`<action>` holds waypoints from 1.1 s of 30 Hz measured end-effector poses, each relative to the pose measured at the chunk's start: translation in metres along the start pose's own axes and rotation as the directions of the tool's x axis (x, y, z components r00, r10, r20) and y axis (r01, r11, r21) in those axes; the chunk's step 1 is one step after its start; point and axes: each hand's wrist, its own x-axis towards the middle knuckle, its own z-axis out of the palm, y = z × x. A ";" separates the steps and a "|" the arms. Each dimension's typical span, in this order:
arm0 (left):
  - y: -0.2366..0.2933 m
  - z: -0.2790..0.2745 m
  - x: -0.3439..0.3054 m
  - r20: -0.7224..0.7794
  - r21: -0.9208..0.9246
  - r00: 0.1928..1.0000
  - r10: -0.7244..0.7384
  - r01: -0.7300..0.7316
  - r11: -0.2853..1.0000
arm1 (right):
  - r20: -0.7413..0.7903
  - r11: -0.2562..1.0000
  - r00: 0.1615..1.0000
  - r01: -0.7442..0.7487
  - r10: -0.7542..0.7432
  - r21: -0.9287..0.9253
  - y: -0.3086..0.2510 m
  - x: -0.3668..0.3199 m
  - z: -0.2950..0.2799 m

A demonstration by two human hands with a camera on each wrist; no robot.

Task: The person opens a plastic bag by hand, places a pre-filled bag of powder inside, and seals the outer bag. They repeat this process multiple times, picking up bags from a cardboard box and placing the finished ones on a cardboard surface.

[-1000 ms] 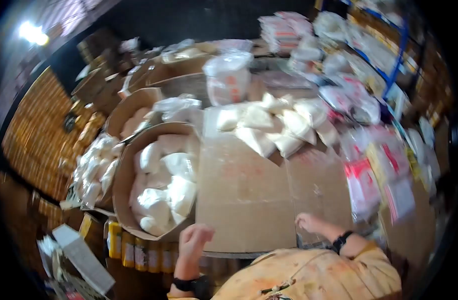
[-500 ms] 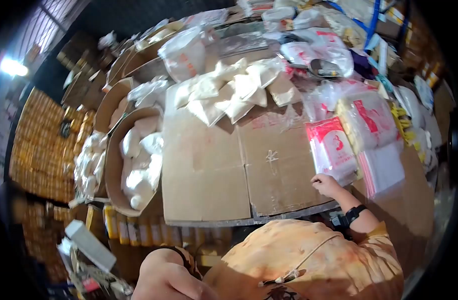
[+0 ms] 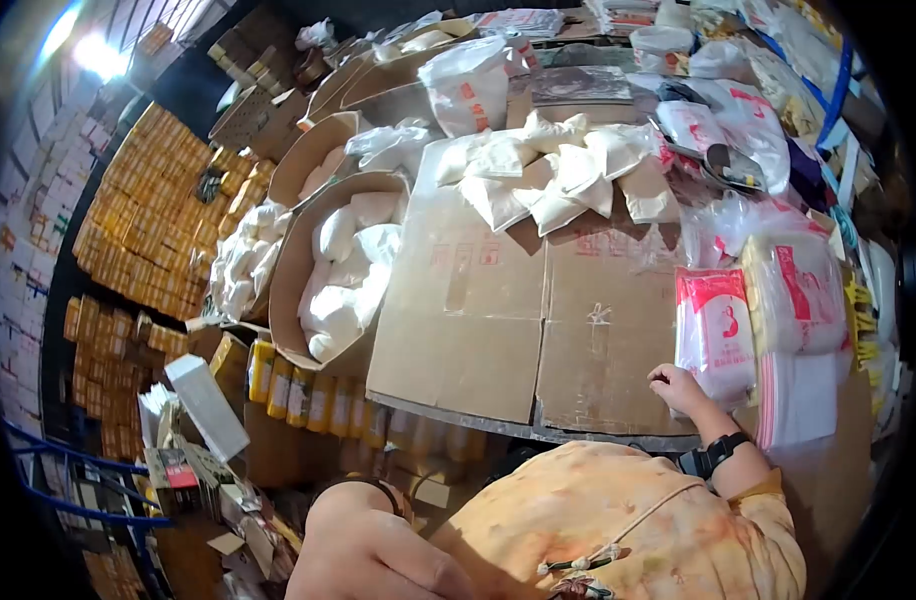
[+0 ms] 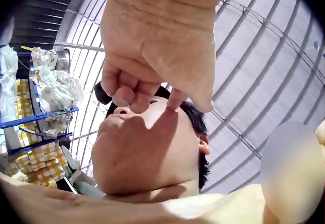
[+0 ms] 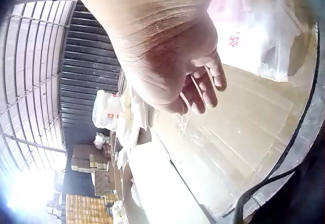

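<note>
We see the two hands well apart. The left hand (image 4: pixel 157 56) is up in front of the person's face (image 4: pixel 142 158), its fingers bent loosely around nothing that we can see; whether they touch the face, we cannot tell. The right hand (image 3: pixel 681 390) is low by the near edge of the cardboard (image 3: pixel 458 330), fingers relaxed, slightly curled, gripping nothing. Just ahead of it and a little to its right lies the pink pack (image 3: pixel 715 335) (we cannot tell if the knuckles brush it). Farther right of that hand we find a second pack (image 3: pixel 800 295), and directly to its right, striped bags (image 3: pixel 803 400). Well ahead of the right hand and to its left is a heap of filled bags (image 3: pixel 568 180); well to its left stands a box (image 3: pixel 290 300) with white bags (image 3: pixel 376 245) inside
</note>
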 end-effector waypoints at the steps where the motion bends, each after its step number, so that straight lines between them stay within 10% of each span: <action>1: 0.001 0.001 0.002 0.020 0.016 0.998 -0.063 0.063 0.998 | -0.006 1.000 1.000 0.001 -0.001 -0.004 0.000 -0.001 0.000; 5: -0.003 -0.024 0.004 0.222 0.260 0.957 -0.189 0.128 0.957 | -0.062 0.999 0.997 0.034 -0.036 -0.029 0.014 -0.006 0.000; 7: -0.011 -0.013 0.020 0.068 0.569 0.958 -0.277 0.191 0.800 | -0.079 0.998 0.995 0.060 -0.061 -0.015 0.019 -0.013 0.000; 16: -0.077 0.013 0.043 0.358 0.073 0.880 -0.311 0.306 0.949 | -0.170 0.982 0.974 -0.129 0.152 0.139 0.039 -0.052 0.001; 25: -0.109 -0.001 0.011 0.193 0.155 0.869 -0.456 0.431 0.889 | -0.290 0.987 0.945 -0.127 0.152 0.103 0.051 -0.071 -0.001; 29: -0.170 -0.030 -0.136 -0.187 0.587 0.694 -0.695 0.646 0.488 | -0.499 0.981 0.849 -0.195 0.173 0.009 0.052 -0.061 -0.021; 33: -0.159 -0.032 -0.293 -0.273 0.695 0.296 -0.915 0.719 0.025 | -0.671 0.955 0.741 -0.216 0.023 -0.205 0.058 -0.050 -0.067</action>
